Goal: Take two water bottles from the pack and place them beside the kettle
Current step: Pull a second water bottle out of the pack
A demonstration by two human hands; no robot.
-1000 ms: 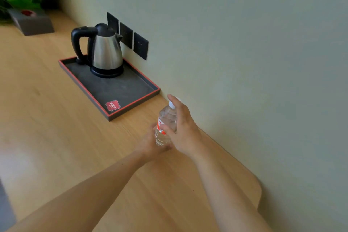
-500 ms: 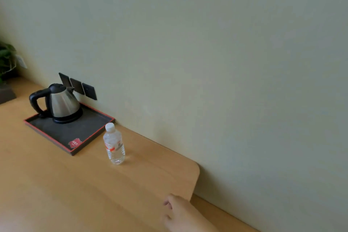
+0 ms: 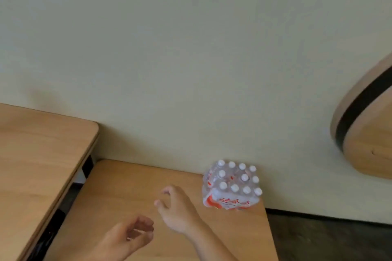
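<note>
Now the reach for a bottle is in hand: the pack [image 3: 231,185] stands at lower right of centre on the low table [image 3: 131,178], against the wall. Right hand [image 3: 178,207] nears it, fingers spread and empty; left hand [image 3: 129,237] is loosely curled, empty. Next needs 1 bottle pulled through the wrap.

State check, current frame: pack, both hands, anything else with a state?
pack of water bottles: upright on the lower table, against the wall, wrap on, white caps up
left hand: empty, fingers loosely curled
right hand: empty, fingers spread, short of the pack, not touching
lower table: holds only the pack
</note>
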